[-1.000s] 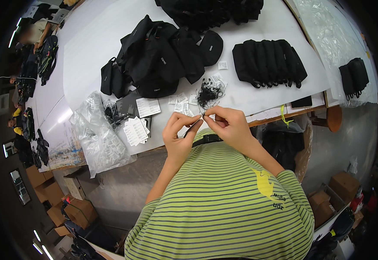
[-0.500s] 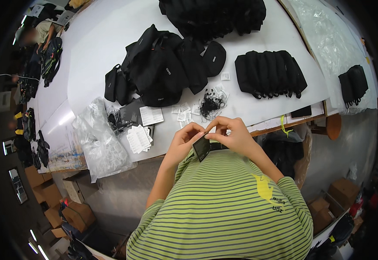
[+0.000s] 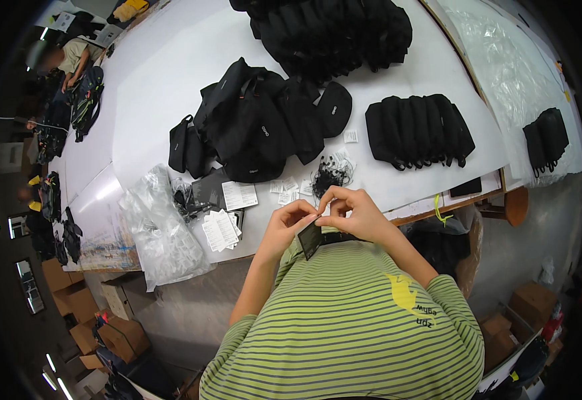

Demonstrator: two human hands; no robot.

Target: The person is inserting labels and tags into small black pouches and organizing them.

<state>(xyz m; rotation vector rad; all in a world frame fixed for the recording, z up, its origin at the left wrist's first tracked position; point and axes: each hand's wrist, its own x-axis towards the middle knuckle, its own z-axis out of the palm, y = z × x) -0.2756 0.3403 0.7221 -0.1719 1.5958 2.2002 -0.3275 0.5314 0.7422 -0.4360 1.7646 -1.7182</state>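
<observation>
My left hand (image 3: 289, 225) and my right hand (image 3: 351, 212) meet close to my chest, at the near edge of the white table (image 3: 171, 80). Together they pinch a small black card (image 3: 311, 238) that hangs down between them. Just beyond my fingers lies a tangle of thin black strings (image 3: 331, 175) with small white tags (image 3: 284, 190) scattered beside it. A heap of black bags (image 3: 254, 123) lies farther out on the table.
A row of folded black pouches (image 3: 417, 130) lies to the right, another black pile (image 3: 331, 30) at the far side. White leaflets (image 3: 221, 229) and clear plastic bags (image 3: 164, 237) sit at the left. Cardboard boxes (image 3: 117, 333) stand on the floor. Another person (image 3: 71, 57) works far left.
My hands have come slightly nearer to my chest, and the black card now hangs lower between them. The rest stays put.
</observation>
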